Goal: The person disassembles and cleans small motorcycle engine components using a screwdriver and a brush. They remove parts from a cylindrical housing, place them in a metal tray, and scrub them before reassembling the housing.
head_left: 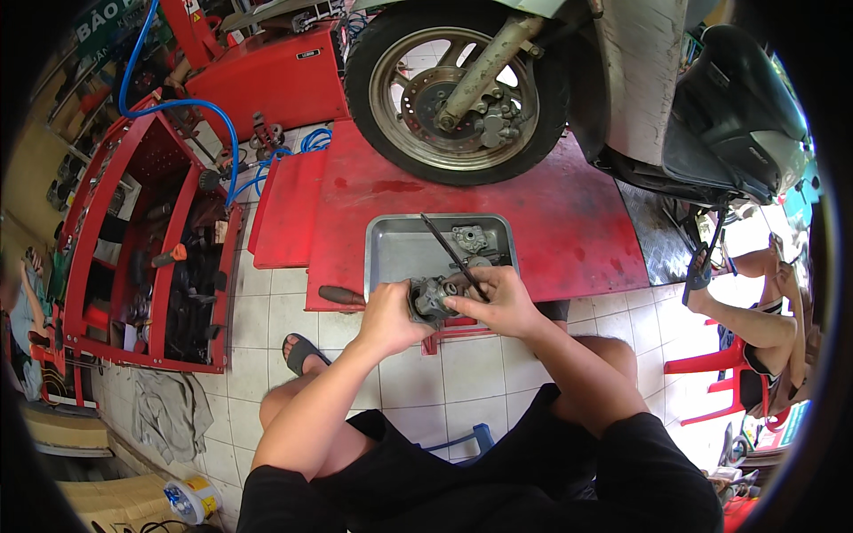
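Observation:
My left hand is closed around a grey cast-metal part, just over the near edge of a shallow metal tray. My right hand grips a long, thin dark rod-like tool that slants up and away to the left over the tray. The fingertips of that hand also touch the right side of the metal part. Inside the tray lies another grey metal casting, partly behind the tool. A brown-handled tool rests on the red platform, left of the tray.
Beyond the tray, a scooter's front wheel stands on the red platform. To the left is a red tool cart, with a blue hose above. Another person's leg shows at right, beside a red plastic stool.

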`<state>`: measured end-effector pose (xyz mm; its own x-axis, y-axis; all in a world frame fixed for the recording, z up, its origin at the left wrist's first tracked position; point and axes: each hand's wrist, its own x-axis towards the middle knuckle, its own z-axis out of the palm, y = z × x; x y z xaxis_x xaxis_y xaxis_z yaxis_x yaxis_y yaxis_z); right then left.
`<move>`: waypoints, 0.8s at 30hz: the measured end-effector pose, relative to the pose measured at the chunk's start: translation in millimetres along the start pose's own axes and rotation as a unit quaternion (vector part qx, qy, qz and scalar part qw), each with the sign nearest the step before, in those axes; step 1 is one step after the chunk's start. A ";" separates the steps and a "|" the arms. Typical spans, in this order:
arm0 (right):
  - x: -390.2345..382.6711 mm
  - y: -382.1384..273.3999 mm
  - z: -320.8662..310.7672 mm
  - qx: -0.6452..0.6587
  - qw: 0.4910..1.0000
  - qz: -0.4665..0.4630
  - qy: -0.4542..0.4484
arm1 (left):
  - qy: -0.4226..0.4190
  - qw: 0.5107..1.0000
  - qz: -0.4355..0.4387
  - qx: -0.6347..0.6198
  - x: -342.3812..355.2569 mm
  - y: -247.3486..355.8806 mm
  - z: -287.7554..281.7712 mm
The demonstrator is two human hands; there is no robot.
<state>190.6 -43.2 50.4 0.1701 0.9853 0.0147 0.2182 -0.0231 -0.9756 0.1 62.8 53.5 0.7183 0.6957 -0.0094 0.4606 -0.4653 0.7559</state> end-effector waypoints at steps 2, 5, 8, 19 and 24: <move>-0.9 0.2 -3.9 -0.018 1.000 -0.010 -0.007 | -0.013 1.000 0.002 -0.006 1.1 1.2 -0.6; -3.4 -8.2 -5.9 -0.031 0.999 0.003 -0.025 | -0.016 1.000 0.005 -0.012 0.4 -2.8 4.8; -2.9 -23.6 -3.2 -0.091 0.995 -0.031 -0.019 | 0.008 1.000 0.009 -0.025 0.2 -6.2 11.0; 4.2 -24.6 -8.3 -0.157 0.964 -0.204 -0.070 | 0.027 0.990 0.112 -0.082 -1.1 -3.1 10.8; -0.5 -22.3 -6.2 -0.170 0.960 -0.210 -0.068 | -0.033 0.998 0.057 -0.009 -5.2 -2.3 10.2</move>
<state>191.5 -44.3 73.5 -0.1233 0.9323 0.3400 0.5456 0.3499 -0.7615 0.6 54.7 45.1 0.7983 0.6013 0.0348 0.3652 -0.5291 0.7659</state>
